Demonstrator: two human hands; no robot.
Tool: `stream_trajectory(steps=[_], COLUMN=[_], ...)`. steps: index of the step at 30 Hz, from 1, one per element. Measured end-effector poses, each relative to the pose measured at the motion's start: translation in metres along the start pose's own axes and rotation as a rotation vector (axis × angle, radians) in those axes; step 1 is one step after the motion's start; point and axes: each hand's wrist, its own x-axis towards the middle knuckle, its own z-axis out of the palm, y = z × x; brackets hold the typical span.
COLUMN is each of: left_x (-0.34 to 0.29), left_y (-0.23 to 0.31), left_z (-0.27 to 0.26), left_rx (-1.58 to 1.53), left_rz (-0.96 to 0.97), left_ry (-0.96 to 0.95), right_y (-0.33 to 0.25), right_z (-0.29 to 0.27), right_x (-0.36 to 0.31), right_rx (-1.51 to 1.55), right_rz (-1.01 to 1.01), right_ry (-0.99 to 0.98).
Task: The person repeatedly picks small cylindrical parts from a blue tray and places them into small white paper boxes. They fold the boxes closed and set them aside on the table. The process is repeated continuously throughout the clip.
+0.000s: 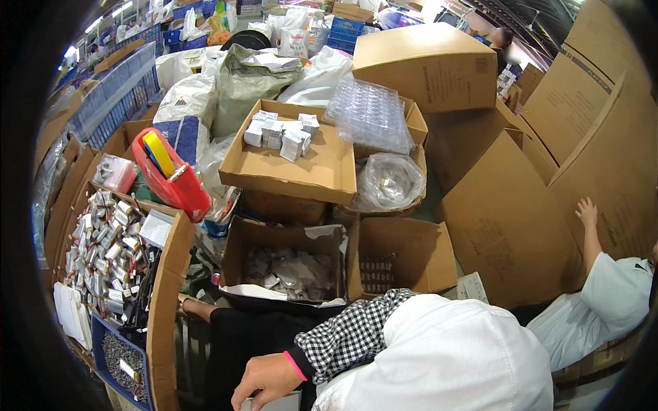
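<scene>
My right hand (266, 378), with a pink band at the wrist and a black-and-white checked sleeve, is bent across in front of me at the bottom edge. Its fingers curl down onto a flat white piece (279, 403), mostly cut off by the picture's edge, so its kind cannot be made out. My left hand is out of view. Beyond my black-clad leg stands an open carton (236, 240) holding many small clear bags. Beside it is another open carton (428, 257) with a dark tray-like insert inside.
Small silvery wired parts (110, 253) fill a box at left, above a blue bin (140, 397) of small grey pieces. A red tape dispenser (168, 178) leans nearby. Stacked white bundles (291, 140) lie in a shallow carton. Another person's hand (587, 212) touches large cardboard (610, 178) at right.
</scene>
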Motion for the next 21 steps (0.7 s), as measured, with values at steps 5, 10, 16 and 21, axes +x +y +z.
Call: stream_trajectory(steps=[5, 10, 16, 21], left_x=[0.004, 0.012, 0.018, 0.021], left_y=[-0.006, -0.003, 0.006, 0.021], left_z=[-0.006, -0.009, -0.003, 0.0], left_rx=[0.034, -0.069, -0.079, -0.108], left_rz=[0.076, 0.064, 0.135, 0.159], left_ry=[-0.056, -0.101, -0.13, -0.19], right_y=[0.004, 0.0, -0.009, -0.012], right_z=[-0.002, -0.007, -0.011, -0.018], right_x=[0.0, 0.0, 0.007, 0.009], right_rx=[0.0, -0.034, -0.056, 0.018], right_rz=[-0.013, -0.036, -0.119, 0.022], right_ry=[-0.01, 0.005, 0.052, -0.001])
